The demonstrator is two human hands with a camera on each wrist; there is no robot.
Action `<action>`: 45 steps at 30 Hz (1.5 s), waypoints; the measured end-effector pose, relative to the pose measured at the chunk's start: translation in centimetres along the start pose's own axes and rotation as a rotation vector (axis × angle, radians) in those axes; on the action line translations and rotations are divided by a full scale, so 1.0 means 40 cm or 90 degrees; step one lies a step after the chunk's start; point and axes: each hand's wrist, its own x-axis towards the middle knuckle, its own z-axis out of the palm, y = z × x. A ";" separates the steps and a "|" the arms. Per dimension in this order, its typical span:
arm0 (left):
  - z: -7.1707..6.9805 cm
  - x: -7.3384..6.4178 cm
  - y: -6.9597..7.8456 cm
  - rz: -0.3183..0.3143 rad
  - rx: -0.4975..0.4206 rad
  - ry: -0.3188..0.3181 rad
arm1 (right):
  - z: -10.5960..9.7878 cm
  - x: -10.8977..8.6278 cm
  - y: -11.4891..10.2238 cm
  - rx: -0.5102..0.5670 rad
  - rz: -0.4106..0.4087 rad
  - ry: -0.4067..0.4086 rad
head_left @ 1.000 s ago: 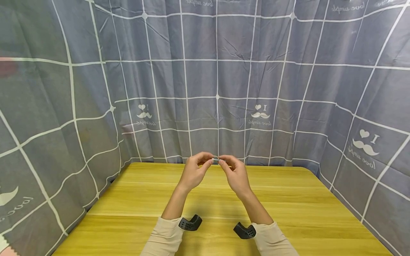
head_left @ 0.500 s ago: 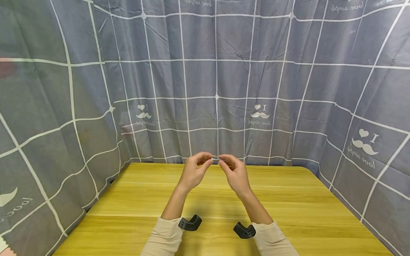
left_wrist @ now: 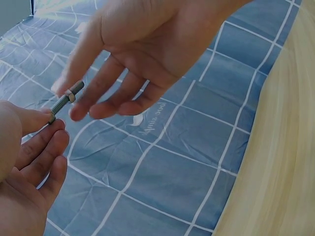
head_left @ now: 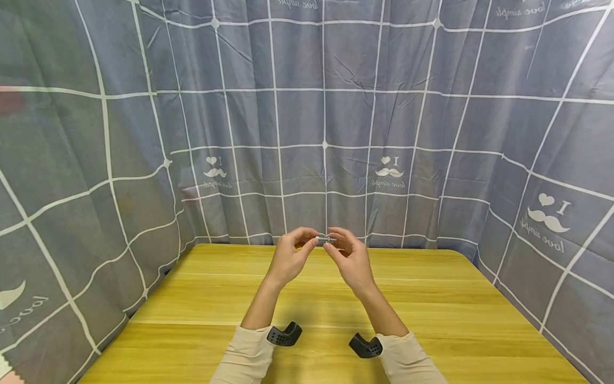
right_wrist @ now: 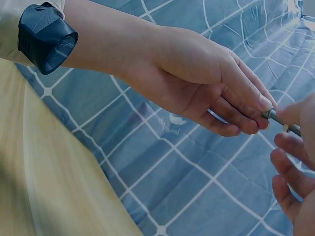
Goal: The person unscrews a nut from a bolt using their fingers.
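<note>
Raised above the far part of the table, my left hand pinches the head end of a metal bolt between thumb and fingertips. A hex nut sits partway along the bolt's thread. My right hand is around the bolt's free end, thumb and fingers parted, with the nut showing in the gap between them. In the left wrist view the right thumb is blurred close beside the bolt; whether it touches cannot be told. In the right wrist view the left hand holds the bolt, with the right hand cut off at the edge.
A yellow wood-grain table lies below both hands. Grey curtains with white grid lines hang behind it and on both sides. Black wrist cameras sit at both cuffs.
The right thumb and fingers have parted from their pinch at the nut, showing more of the bolt. The bolt and left hand stay almost in place.
</note>
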 end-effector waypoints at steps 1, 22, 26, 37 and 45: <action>0.000 0.000 0.000 0.000 0.000 0.000 | 0.000 0.000 0.000 0.001 0.002 -0.001; 0.000 -0.001 0.001 -0.005 0.002 0.000 | 0.001 0.000 -0.005 -0.008 0.010 -0.004; 0.000 -0.002 0.000 -0.004 -0.001 0.000 | 0.001 -0.001 -0.003 -0.015 0.014 -0.003; 0.005 -0.001 -0.022 -0.013 0.005 0.000 | 0.002 -0.002 0.001 -0.012 -0.015 -0.003; 0.008 0.005 -0.103 -0.006 -0.001 -0.007 | 0.003 0.002 0.002 -0.026 -0.014 0.014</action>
